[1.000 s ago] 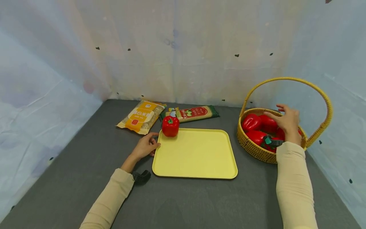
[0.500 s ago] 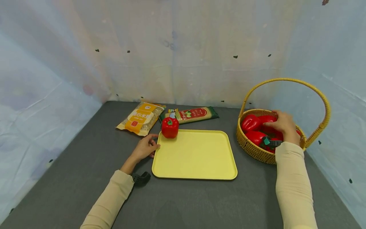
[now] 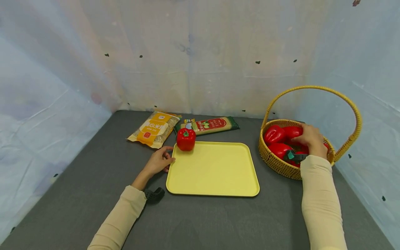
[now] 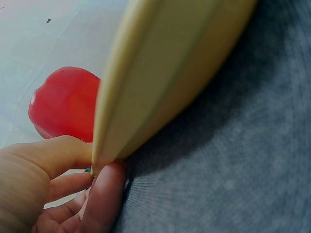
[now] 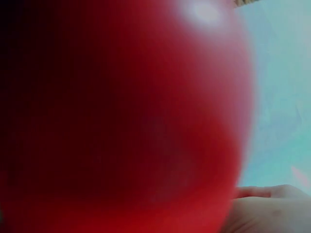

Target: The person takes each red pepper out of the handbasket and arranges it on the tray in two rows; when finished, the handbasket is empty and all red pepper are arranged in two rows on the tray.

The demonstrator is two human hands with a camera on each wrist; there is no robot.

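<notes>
A yellow tray lies flat on the grey table, with one red bell pepper standing on its far left corner. My left hand pinches the tray's left edge; in the left wrist view the thumb and forefinger meet at the rim. Over at the right, several red bell peppers fill a round wicker basket. My right hand reaches into it, fingers curled down round a pepper; its fingertips are hidden. A large blurred pepper blocks most of the right wrist view.
The basket's tall arched handle rises above and beyond my right hand. Behind the tray lie a bag of grain and a long green and red packet. Plastic sheeting hangs along the back and sides.
My right hand has come down from just above the peppers into the basket, and its spread fingers have closed in. The left hand stays at the tray's edge.
</notes>
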